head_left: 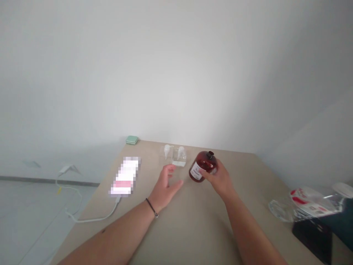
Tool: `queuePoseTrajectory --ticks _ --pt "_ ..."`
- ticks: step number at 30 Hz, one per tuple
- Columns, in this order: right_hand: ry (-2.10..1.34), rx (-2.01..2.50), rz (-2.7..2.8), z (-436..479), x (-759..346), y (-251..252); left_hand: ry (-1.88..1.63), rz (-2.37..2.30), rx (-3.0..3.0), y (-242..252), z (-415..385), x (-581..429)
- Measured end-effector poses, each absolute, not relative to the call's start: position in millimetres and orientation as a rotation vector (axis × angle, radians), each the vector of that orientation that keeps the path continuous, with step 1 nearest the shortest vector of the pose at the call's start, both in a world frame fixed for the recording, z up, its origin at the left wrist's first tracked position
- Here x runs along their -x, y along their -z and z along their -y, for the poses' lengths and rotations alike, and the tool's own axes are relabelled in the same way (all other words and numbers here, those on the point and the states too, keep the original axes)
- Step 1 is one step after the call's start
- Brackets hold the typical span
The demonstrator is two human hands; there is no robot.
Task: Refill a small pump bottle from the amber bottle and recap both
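My right hand (219,180) is closed around a dark red-brown bottle (202,166) with a white label and a black neck, tilted toward the left above the beige table (193,221). My left hand (167,186) reaches forward with its fingers apart and holds nothing; a thin black band sits on its wrist. Its fingertips are just in front of two small clear pump bottles (175,156) with white tops standing near the table's far edge. The brown bottle is just right of those clear bottles.
A phone (125,176) lies at the left of the table with a white cable (93,217) running off the left edge. A small green case (132,140) sits at the far left corner. Clear plastic packaging (306,204) and a black object (313,235) lie at the right.
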State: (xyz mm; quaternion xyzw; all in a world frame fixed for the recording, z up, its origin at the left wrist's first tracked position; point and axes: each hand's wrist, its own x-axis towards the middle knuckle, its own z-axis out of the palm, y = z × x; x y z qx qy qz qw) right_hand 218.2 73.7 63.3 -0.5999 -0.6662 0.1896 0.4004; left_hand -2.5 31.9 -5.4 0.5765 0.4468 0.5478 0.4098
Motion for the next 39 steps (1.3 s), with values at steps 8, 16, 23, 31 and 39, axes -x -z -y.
queuePoseTrajectory --ticks 8,16,23,31,39 --pt "-0.268 1.647 1.651 -106 -236 -26 -1.451 -1.551 -1.262 9 -58 20" --pt "-0.423 1.626 1.62 -105 -246 -11 -1.553 -1.667 -1.287 23 -73 18" --pt "-0.47 1.504 1.406 -98 -261 1 -1.616 -1.721 -1.329 40 -84 23" --pt "-0.452 1.723 1.544 -81 -276 6 -1.551 -1.628 -1.423 28 -113 43" --pt "-0.326 1.738 1.59 -72 -302 16 -1.412 -1.545 -1.459 14 -135 51"
